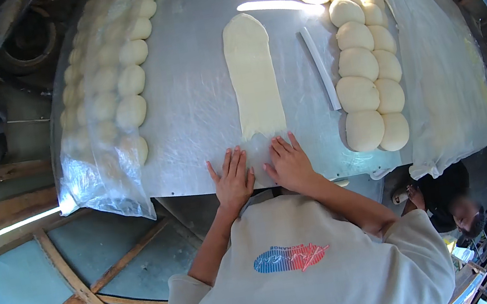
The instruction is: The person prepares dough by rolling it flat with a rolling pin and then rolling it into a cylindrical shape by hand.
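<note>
A long flat strip of dough (254,75) lies on the metal table (189,84), stretching away from me. Its near end is ragged, just beyond my fingertips. My left hand (233,178) rests palm down near the table's front edge, fingers stretched out and holding nothing. Beside it my right hand (289,161) also lies flat with its fingers apart, close to the strip's near right corner. Whether its fingertips touch the dough I cannot tell. To the right of the strip lies a thin pale rod (320,68).
Rows of round dough balls (361,93) line the right side, next to a clear plastic sheet (433,73). More balls on the left sit under another plastic sheet (105,172). Another person (452,199) is at the lower right, beyond the table. Wooden beams (70,278) lie at lower left.
</note>
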Action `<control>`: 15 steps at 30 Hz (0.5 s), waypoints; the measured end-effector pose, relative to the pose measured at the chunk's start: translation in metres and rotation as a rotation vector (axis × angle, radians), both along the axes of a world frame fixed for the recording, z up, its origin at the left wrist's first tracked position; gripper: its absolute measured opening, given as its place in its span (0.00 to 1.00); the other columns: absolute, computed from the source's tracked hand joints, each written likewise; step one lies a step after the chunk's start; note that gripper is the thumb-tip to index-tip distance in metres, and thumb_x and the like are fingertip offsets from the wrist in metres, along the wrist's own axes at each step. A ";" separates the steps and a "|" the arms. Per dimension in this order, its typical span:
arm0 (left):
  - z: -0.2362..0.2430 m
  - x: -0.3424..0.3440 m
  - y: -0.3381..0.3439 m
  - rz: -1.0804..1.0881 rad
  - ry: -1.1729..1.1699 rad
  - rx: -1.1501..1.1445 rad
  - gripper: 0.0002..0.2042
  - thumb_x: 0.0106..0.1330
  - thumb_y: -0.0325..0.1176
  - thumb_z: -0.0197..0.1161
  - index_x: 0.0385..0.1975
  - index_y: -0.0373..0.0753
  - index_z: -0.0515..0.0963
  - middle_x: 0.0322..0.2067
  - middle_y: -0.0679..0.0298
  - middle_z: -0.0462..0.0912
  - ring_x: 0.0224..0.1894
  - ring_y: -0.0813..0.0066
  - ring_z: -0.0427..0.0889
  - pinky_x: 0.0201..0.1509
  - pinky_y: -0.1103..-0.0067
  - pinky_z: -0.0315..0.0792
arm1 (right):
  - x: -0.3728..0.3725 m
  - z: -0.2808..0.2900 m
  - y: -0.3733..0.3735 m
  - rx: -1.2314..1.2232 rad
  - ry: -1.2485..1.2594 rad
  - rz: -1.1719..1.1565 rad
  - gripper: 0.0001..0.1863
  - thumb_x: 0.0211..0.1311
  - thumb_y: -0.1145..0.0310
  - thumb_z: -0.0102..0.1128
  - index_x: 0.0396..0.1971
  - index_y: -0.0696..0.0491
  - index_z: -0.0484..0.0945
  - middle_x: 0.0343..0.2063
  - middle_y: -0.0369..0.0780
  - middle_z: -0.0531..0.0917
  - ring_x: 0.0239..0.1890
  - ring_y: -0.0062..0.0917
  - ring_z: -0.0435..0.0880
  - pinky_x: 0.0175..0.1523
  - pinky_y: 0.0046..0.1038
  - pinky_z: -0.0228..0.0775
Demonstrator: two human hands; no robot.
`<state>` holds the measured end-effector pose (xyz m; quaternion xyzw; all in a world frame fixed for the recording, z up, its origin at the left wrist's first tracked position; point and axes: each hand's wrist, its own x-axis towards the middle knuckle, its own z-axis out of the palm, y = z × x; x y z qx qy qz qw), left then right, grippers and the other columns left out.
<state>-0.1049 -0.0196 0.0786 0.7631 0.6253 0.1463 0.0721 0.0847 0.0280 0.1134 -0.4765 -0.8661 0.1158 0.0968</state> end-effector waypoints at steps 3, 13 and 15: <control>0.007 0.000 0.005 0.001 0.002 -0.029 0.26 0.61 0.40 0.58 0.61 0.44 0.68 0.65 0.67 0.65 0.69 0.69 0.59 0.70 0.43 0.30 | -0.025 0.003 0.022 0.031 0.076 0.019 0.29 0.60 0.55 0.54 0.49 0.67 0.74 0.54 0.54 0.74 0.61 0.43 0.69 0.70 0.48 0.46; -0.001 -0.004 0.027 0.101 -0.248 -0.053 0.20 0.59 0.29 0.59 0.53 0.43 0.73 0.59 0.67 0.73 0.66 0.69 0.65 0.72 0.49 0.33 | -0.028 0.004 0.039 0.128 0.054 0.067 0.28 0.58 0.56 0.57 0.48 0.66 0.74 0.53 0.54 0.74 0.61 0.42 0.69 0.70 0.49 0.46; -0.006 -0.003 0.039 0.129 -0.392 0.022 0.13 0.62 0.30 0.59 0.47 0.41 0.76 0.51 0.64 0.79 0.59 0.69 0.73 0.72 0.50 0.35 | -0.016 -0.009 0.025 0.085 0.043 0.068 0.28 0.57 0.56 0.57 0.48 0.66 0.74 0.54 0.54 0.74 0.62 0.42 0.68 0.70 0.49 0.46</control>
